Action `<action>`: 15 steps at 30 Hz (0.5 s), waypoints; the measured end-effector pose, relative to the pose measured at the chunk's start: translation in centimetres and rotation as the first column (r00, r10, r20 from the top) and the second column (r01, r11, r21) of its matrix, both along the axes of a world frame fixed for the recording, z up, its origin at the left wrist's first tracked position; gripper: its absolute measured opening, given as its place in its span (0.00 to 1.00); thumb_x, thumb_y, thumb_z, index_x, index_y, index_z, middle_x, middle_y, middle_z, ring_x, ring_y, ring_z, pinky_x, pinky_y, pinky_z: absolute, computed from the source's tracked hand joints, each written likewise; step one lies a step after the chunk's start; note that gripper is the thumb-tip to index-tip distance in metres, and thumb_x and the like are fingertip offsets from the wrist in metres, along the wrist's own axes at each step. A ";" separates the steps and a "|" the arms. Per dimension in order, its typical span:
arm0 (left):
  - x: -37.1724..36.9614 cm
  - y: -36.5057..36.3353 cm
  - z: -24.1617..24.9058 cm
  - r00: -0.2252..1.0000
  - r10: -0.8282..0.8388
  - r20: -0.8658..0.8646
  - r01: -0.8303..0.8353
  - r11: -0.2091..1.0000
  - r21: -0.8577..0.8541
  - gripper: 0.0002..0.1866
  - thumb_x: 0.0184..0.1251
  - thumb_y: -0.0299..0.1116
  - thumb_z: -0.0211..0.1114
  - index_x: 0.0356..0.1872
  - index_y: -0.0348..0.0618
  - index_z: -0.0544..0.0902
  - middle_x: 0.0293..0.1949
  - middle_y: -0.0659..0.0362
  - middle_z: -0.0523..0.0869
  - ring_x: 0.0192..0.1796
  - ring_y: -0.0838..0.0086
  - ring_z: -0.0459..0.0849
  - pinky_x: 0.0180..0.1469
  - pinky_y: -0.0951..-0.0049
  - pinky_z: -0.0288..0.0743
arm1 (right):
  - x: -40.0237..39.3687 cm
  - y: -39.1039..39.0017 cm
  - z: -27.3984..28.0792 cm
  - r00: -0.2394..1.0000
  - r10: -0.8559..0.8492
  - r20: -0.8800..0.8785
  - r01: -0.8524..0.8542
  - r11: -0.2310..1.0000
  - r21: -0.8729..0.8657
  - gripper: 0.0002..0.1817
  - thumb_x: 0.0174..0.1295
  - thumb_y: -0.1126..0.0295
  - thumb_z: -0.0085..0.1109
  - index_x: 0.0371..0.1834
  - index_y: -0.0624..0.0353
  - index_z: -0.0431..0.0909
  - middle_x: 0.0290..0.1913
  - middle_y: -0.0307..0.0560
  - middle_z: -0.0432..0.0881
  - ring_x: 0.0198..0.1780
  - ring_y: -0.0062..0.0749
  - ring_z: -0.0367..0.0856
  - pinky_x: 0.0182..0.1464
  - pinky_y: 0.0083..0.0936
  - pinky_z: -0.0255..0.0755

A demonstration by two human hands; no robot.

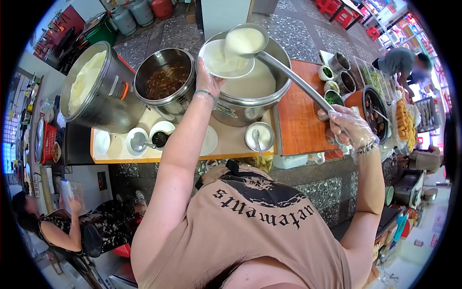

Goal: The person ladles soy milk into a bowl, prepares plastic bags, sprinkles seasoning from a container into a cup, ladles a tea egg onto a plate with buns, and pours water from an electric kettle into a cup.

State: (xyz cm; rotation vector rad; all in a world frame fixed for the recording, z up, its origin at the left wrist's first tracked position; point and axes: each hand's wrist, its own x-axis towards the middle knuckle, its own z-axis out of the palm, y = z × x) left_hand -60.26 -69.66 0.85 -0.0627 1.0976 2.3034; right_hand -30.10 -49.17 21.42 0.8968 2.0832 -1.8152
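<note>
My left hand (206, 79) grips a white bowl (233, 73) by its edge, over a large metal pot (240, 111) of milky white liquid. Some of the same pale liquid shows inside the bowl. In a clear plastic glove, my right hand (349, 126) is wrapped round the long handle of a metal ladle (294, 79). The ladle's cup is full of white liquid and sits tilted above the bowl's far rim, overlapping it in view. Left of the large pot stands a smaller pot (165, 79) of brown stew.
A tall metal container (103, 103) lined with pale cloth stands left. Along the near counter edge are a dish with a spoon (137, 142), dark sauce (160, 138) and a white-filled cup (260, 137). Greens (333, 98) and a dark pot (375, 115) stand right. Other people are at both sides.
</note>
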 end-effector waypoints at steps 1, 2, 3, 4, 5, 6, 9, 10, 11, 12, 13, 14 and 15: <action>0.0 0.0 0.1 1.000 0.000 0.000 0.000 1.000 0.000 0.36 0.70 0.64 0.32 0.70 0.52 0.62 0.66 0.57 0.71 0.66 0.63 0.71 0.64 0.53 0.68 | 0.0 0.0 0.0 1.000 0.008 -0.005 -0.008 1.000 0.014 0.13 0.68 0.64 0.48 0.49 0.59 0.76 0.19 0.30 0.65 0.13 0.10 0.55 0.13 0.11 0.47; 0.0 0.0 0.2 1.000 -0.003 -0.001 0.003 1.000 0.009 0.36 0.71 0.64 0.31 0.70 0.51 0.62 0.66 0.57 0.71 0.67 0.62 0.71 0.64 0.53 0.67 | 0.0 0.0 0.0 1.000 0.008 -0.006 -0.008 1.000 0.014 0.13 0.68 0.64 0.48 0.49 0.59 0.76 0.19 0.30 0.65 0.13 0.10 0.55 0.13 0.11 0.47; 0.0 -0.1 0.4 1.000 -0.006 -0.002 0.006 1.000 0.017 0.36 0.71 0.64 0.30 0.70 0.51 0.62 0.66 0.56 0.70 0.67 0.62 0.70 0.65 0.53 0.67 | 0.1 0.0 0.1 1.000 0.002 -0.003 -0.002 1.000 0.029 0.13 0.68 0.64 0.48 0.49 0.59 0.76 0.19 0.30 0.65 0.13 0.11 0.55 0.13 0.12 0.48; 0.1 -0.1 0.5 1.000 -0.006 -0.002 0.006 1.000 0.017 0.36 0.71 0.64 0.30 0.70 0.51 0.62 0.66 0.56 0.70 0.67 0.62 0.70 0.65 0.53 0.67 | 0.1 0.0 0.2 1.000 -0.003 0.000 0.003 0.999 0.043 0.13 0.68 0.64 0.49 0.49 0.59 0.76 0.19 0.30 0.65 0.13 0.11 0.55 0.13 0.12 0.48; 0.1 -0.1 0.5 1.000 -0.008 -0.008 0.008 1.000 0.019 0.36 0.71 0.63 0.30 0.70 0.50 0.61 0.66 0.56 0.70 0.67 0.61 0.70 0.65 0.53 0.67 | 0.0 -0.1 0.3 1.000 -0.003 0.000 0.003 0.999 0.043 0.13 0.68 0.64 0.49 0.49 0.59 0.76 0.19 0.30 0.65 0.13 0.11 0.55 0.13 0.12 0.48; 0.1 -0.1 0.5 1.000 -0.010 -0.014 0.011 1.000 0.022 0.37 0.71 0.63 0.30 0.70 0.49 0.61 0.66 0.55 0.70 0.67 0.61 0.70 0.66 0.53 0.67 | 0.0 -0.2 0.5 1.000 -0.011 -0.011 0.011 0.998 0.062 0.15 0.68 0.64 0.49 0.50 0.63 0.75 0.18 0.31 0.66 0.12 0.12 0.56 0.13 0.12 0.48; 0.2 -0.2 0.7 1.000 -0.013 -0.002 0.013 0.999 0.048 0.37 0.71 0.63 0.30 0.70 0.49 0.61 0.67 0.55 0.70 0.67 0.60 0.70 0.66 0.54 0.66 | 0.1 -0.4 0.6 0.999 -0.018 -0.042 0.022 0.996 0.088 0.17 0.67 0.65 0.49 0.51 0.68 0.74 0.16 0.33 0.67 0.11 0.12 0.57 0.13 0.13 0.48; 0.3 -0.2 0.7 1.000 -0.014 -0.002 0.014 0.999 0.048 0.37 0.71 0.63 0.30 0.70 0.49 0.61 0.67 0.55 0.70 0.67 0.60 0.70 0.66 0.54 0.66 | 0.1 -0.5 0.6 0.998 -0.018 -0.060 0.023 0.995 0.094 0.17 0.67 0.65 0.48 0.52 0.68 0.74 0.16 0.33 0.66 0.11 0.12 0.57 0.13 0.13 0.47; 0.4 -0.2 0.9 1.000 -0.016 -0.010 0.016 0.999 0.044 0.36 0.71 0.63 0.30 0.70 0.49 0.61 0.67 0.55 0.70 0.67 0.60 0.70 0.65 0.54 0.67 | 0.2 -0.6 0.7 0.998 -0.019 -0.059 0.024 0.995 0.093 0.17 0.67 0.65 0.48 0.52 0.68 0.74 0.16 0.33 0.66 0.11 0.12 0.57 0.13 0.13 0.47; 0.4 -0.3 0.9 1.000 -0.018 -0.018 0.019 0.999 0.039 0.36 0.71 0.63 0.29 0.70 0.49 0.62 0.67 0.55 0.70 0.67 0.60 0.70 0.65 0.55 0.68 | 0.2 -0.7 0.8 0.997 -0.038 -0.061 0.044 0.994 0.101 0.17 0.67 0.66 0.48 0.52 0.68 0.74 0.16 0.32 0.66 0.11 0.13 0.56 0.13 0.13 0.47; 0.4 -0.3 0.8 1.000 -0.018 -0.018 0.019 0.999 0.038 0.36 0.71 0.63 0.29 0.70 0.49 0.62 0.67 0.55 0.70 0.67 0.60 0.70 0.65 0.55 0.68 | 0.2 -0.8 1.0 0.996 -0.057 -0.063 0.064 0.992 0.110 0.17 0.67 0.66 0.48 0.52 0.68 0.74 0.16 0.32 0.65 0.11 0.13 0.56 0.13 0.13 0.47; 0.4 -0.3 0.8 1.000 -0.013 -0.011 0.013 0.999 0.039 0.36 0.71 0.63 0.29 0.70 0.49 0.62 0.66 0.55 0.70 0.67 0.60 0.70 0.64 0.55 0.69 | 0.2 -0.9 1.1 0.996 -0.058 -0.063 0.065 0.992 0.108 0.17 0.67 0.66 0.48 0.52 0.68 0.74 0.16 0.32 0.65 0.11 0.13 0.56 0.13 0.13 0.47; 0.4 -0.2 0.8 1.000 -0.008 -0.004 0.008 0.999 0.041 0.36 0.71 0.62 0.29 0.70 0.49 0.62 0.66 0.56 0.71 0.67 0.60 0.71 0.64 0.55 0.69 | 0.2 -1.0 1.2 0.996 -0.060 -0.064 0.067 0.991 0.112 0.17 0.67 0.66 0.48 0.53 0.68 0.74 0.16 0.32 0.65 0.11 0.13 0.56 0.13 0.13 0.47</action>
